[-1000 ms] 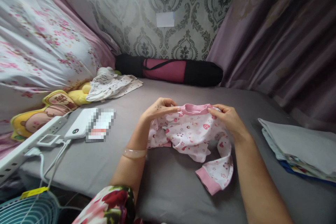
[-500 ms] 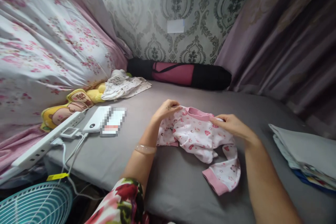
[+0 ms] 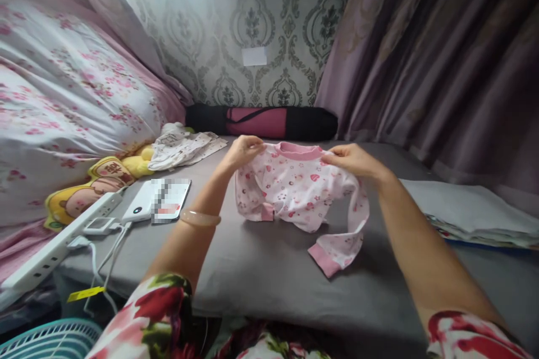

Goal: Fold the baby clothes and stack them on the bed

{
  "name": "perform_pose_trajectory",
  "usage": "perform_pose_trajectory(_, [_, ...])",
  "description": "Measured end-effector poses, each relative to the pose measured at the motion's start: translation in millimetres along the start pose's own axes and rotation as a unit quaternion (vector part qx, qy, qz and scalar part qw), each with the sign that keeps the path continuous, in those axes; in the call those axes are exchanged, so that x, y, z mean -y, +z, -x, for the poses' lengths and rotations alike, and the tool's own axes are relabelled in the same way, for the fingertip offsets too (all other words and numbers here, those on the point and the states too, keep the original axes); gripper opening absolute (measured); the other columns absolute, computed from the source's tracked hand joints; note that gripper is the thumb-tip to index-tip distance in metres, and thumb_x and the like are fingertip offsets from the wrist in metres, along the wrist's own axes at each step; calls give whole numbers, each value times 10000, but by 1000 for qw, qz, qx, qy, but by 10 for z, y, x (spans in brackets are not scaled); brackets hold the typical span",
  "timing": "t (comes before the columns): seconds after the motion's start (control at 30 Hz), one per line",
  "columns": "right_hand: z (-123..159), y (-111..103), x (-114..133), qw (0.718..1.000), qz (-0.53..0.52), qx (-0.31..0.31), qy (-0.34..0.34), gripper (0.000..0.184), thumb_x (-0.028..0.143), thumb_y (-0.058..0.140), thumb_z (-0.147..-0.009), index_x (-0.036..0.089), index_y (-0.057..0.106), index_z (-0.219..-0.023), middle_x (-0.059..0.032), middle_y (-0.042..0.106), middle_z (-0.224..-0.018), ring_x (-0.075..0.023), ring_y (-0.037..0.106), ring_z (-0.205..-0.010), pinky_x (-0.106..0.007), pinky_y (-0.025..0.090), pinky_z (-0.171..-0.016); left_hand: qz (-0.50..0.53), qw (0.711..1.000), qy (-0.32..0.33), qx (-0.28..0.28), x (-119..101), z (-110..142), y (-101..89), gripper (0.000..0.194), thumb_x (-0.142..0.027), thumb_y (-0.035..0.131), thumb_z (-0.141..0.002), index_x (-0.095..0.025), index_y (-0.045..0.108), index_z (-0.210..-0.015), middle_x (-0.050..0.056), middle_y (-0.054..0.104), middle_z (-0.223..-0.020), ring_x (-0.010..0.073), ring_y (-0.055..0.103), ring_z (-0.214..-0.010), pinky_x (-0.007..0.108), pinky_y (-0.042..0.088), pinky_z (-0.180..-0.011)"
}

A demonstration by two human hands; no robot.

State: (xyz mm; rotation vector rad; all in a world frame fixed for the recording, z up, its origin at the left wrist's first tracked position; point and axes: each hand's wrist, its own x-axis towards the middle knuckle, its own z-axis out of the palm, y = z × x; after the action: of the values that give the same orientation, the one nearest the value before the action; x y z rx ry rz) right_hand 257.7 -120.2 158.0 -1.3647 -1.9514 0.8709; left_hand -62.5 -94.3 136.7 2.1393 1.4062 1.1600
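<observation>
A small long-sleeved baby shirt (image 3: 297, 188), white with pink and red prints and a pink neckband, is stretched between my hands above the grey bed sheet. My left hand (image 3: 246, 151) pinches its left shoulder beside the collar. At the other shoulder, my right hand (image 3: 347, 158) grips the cloth between thumb and fingers. The left sleeve is folded inward, its pink cuff at the shirt's lower edge. The right sleeve hangs down and bends back toward the middle, with its pink cuff (image 3: 326, 259) nearest me.
Folded cloths (image 3: 471, 210) are stacked at the right. To the left are a white power strip (image 3: 63, 241), a white power bank (image 3: 141, 199), a phone (image 3: 172, 202), a yellow plush (image 3: 80, 196) and a crumpled white cloth (image 3: 185, 148). A black-and-pink roll bag (image 3: 261, 122) lies by the wall.
My hands have spread apart and drawn the shirt's shoulders wider and flatter. The neckband now lies straighter. The camera view has shifted, showing more of my sleeves.
</observation>
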Motion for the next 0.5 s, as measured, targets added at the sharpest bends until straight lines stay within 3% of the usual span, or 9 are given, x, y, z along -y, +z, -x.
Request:
perform_pose_trajectory(0.17, [-72,-555,491,996,-17,18,-85,489,615,739,-657,228,741,-957,-24,717,-854,-174,621,-772,-294,505,-685,-59,981,156,-101,-492,-432,-613,245,-358,602,-802,-146,719,-832,27,656,-740,132,549,-721,228,423,-652])
perform_pose_trajectory(0.27, [-180,-752,663,988,21,-71,-136,459,577,726,-709,203,739,-974,-43,718,-877,-187,633,-796,-311,511,-704,-95,962,207,-148,-675,-628,-866,225,-353,622,-796,-148,709,-829,26,646,-740,137,559,-764,229,431,-679])
perform_pose_trajectory(0.37, [-289,-762,690,969,130,-134,-162,411,555,698,-747,179,755,-902,-44,711,-798,-204,638,-768,-321,497,-677,-128,971,192,-63,-624,-703,-913,233,-380,632,-773,-160,704,-745,-7,598,-628,123,552,-678,221,427,-633])
perform_pose_trajectory(0.43, [-319,-708,666,965,183,-102,-158,386,552,682,-759,191,764,-869,-34,711,-757,-207,643,-758,-318,489,-665,-129,979,158,13,-513,-690,-871,254,-409,647,-744,-163,705,-710,-21,580,-581,109,533,-612,214,418,-587])
perform_pose_trajectory(0.5, [-296,-668,656,970,180,-64,-151,383,569,665,-766,215,767,-873,-29,723,-774,-206,652,-780,-311,493,-664,-106,987,120,31,-428,-637,-841,283,-437,665,-717,-158,713,-721,-14,600,-595,102,522,-581,214,411,-552])
